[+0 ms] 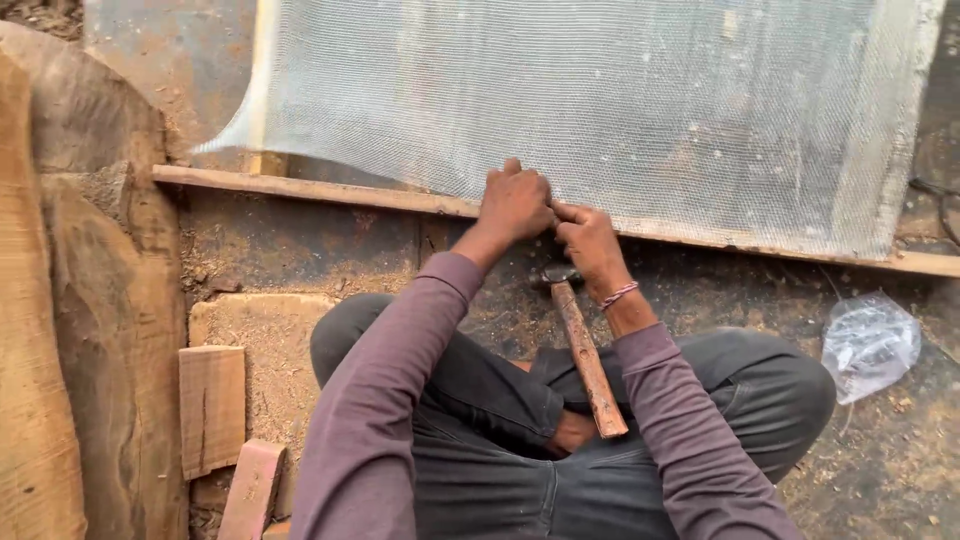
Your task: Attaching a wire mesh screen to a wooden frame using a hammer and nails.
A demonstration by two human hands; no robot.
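My left hand (515,203) is closed on the lower edge of a white mesh sheet (600,100), pressing it against a long wooden strip (300,187). My right hand (592,245) sits just beside it, fingers pinched at the same edge of the mesh, touching the left hand. What the fingertips pinch is too small to tell. A hammer (585,350) with a rusty wooden handle lies under my right wrist, its metal head near the strip and its handle resting toward my lap.
A thick rough timber slab (90,300) lies along the left. Small wood offcuts (212,405) sit on the dusty ground beside my knee. A crumpled clear plastic bag (868,342) lies at the right. A dark cable (940,205) shows at the right edge.
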